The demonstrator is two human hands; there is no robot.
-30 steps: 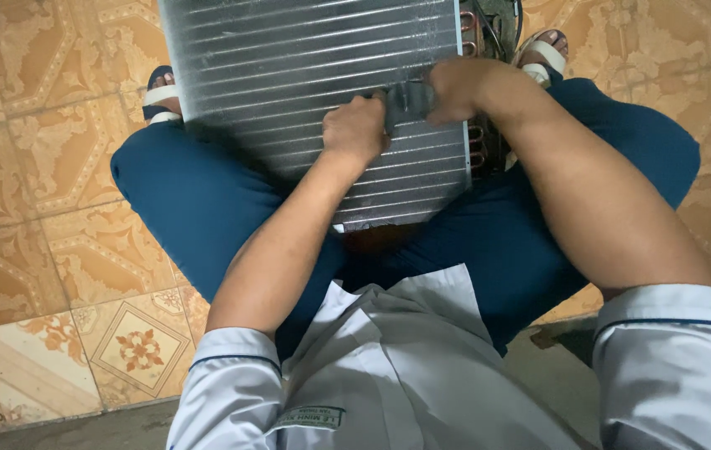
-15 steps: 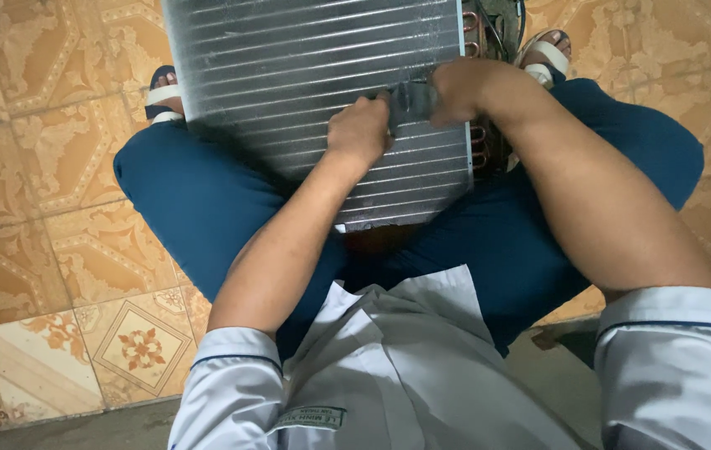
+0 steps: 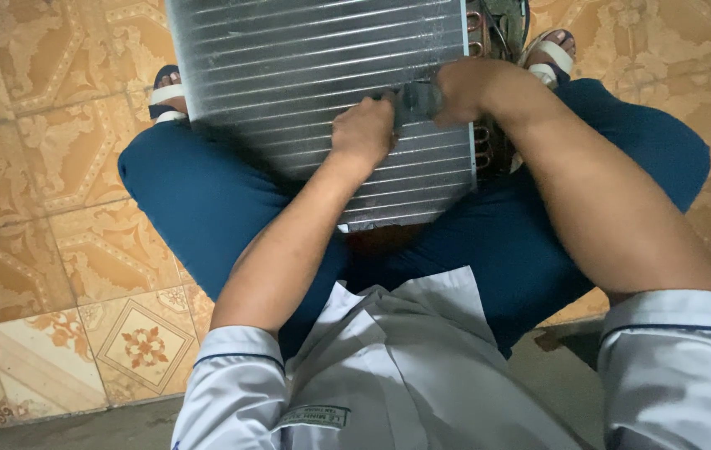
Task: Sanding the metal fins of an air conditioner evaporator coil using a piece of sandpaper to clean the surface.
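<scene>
- The finned coil panel (image 3: 322,75) stands propped between my knees on the tiled floor (image 3: 47,208), its ribbed metal face turned up toward me, the near edge resting against my lap.
- I judge it stiff as a whole but delicate on the face: the thin fins look easy to bend or crush, and the edges could cut. It looks fairly light for its size.
- The safest hold, I'd say, is by the side frame or the end plate next to the copper tube bends (image 3: 482,142) on the right edge, not by pressing on the fins.
- My left hand (image 3: 362,133) is curled nearly into a fist, knuckles up, resting on the fins near the middle; it touches the end of a small dark tool (image 3: 416,100), though I cannot tell how firmly it grips.
- My right hand (image 3: 464,87) is closed around the other end of that tool, holding it flat against the fin face by the right edge.
</scene>
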